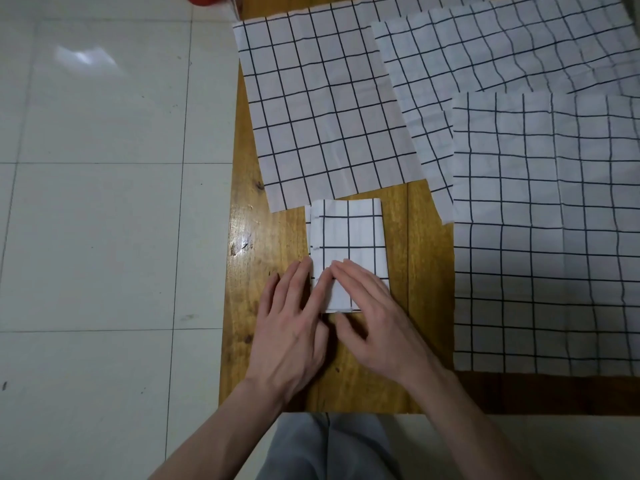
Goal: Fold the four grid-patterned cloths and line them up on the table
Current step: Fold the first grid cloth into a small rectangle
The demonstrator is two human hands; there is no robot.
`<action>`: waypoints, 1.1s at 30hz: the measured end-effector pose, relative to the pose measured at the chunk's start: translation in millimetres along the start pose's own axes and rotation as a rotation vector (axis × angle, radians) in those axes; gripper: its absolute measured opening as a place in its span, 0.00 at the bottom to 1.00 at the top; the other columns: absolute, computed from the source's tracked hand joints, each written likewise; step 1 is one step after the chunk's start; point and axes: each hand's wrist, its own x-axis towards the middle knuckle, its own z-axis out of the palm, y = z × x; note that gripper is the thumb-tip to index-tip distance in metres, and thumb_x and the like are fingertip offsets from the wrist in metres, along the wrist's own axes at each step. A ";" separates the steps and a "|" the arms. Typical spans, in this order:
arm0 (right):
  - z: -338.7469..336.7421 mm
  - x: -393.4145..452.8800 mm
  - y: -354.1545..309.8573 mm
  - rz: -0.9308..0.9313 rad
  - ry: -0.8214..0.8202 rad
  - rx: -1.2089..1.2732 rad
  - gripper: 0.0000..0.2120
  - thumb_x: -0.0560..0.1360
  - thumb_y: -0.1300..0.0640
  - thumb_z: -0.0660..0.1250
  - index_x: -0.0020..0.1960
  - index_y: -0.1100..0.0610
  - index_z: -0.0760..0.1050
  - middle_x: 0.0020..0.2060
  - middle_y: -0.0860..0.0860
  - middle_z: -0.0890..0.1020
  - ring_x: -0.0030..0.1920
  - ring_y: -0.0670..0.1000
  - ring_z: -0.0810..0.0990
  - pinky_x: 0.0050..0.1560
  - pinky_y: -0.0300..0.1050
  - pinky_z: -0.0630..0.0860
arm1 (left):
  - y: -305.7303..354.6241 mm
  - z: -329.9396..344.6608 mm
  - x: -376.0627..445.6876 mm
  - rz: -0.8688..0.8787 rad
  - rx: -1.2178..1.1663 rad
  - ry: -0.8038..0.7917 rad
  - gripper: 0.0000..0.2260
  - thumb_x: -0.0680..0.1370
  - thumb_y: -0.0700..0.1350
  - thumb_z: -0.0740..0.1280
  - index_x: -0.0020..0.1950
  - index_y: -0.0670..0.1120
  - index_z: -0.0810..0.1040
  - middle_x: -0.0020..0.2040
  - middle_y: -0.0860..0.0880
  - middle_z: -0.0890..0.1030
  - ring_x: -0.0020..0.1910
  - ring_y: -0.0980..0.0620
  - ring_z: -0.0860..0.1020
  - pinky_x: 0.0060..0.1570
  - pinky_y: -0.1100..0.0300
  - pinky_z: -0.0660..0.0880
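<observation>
Your left hand (294,320) lies flat, palm down, on the wooden table (419,244), fingers straight and slightly spread. Its fingertips reach the near left edge of the folded cloth (348,237), and the index finger rests on the cloth's lower left part. Your right hand (370,313) is also palm down with fingers straight and close together, angled toward the left, pressing the near half of the same cloth. Neither hand curls around or pinches anything; both simply press flat. Both forearms come in from the near edge of the table and converge on the cloth.

The folded cloth is a small upright rectangle near the table's left side, its layered edges visible along the left.

Three cloths lie unfolded. The left cloth (318,109) is spread flat just beyond the folded one. The far cloth (502,53) overlaps its right side. The right cloth (547,237) lies over the far cloth's near part and extends toward you.

White floor tiles (104,202) lie left of the table.
</observation>
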 end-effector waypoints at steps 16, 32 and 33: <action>-62.8 24.7 68.5 -0.218 0.071 -0.670 0.26 0.79 0.60 0.70 0.77 0.55 0.72 0.73 0.59 0.74 0.73 0.60 0.73 0.70 0.57 0.73 | -30.1 -19.1 14.7 0.113 0.237 -0.047 0.29 0.88 0.57 0.45 0.82 0.43 0.66 0.83 0.42 0.64 0.85 0.44 0.56 0.81 0.39 0.56; -10.3 -22.2 20.5 0.067 0.049 -0.745 0.32 0.81 0.43 0.62 0.81 0.57 0.64 0.60 0.55 0.75 0.61 0.57 0.75 0.67 0.55 0.73 | -9.3 -0.1 -3.5 0.234 0.193 -0.051 0.29 0.89 0.56 0.50 0.86 0.42 0.54 0.86 0.43 0.55 0.86 0.47 0.51 0.81 0.45 0.55; -10.3 -22.5 19.8 0.071 0.051 -0.747 0.32 0.81 0.43 0.62 0.81 0.57 0.64 0.61 0.55 0.75 0.63 0.57 0.74 0.68 0.55 0.73 | -9.1 3.1 -6.6 0.228 0.207 -0.062 0.29 0.89 0.56 0.50 0.86 0.42 0.54 0.86 0.43 0.55 0.86 0.47 0.51 0.81 0.45 0.55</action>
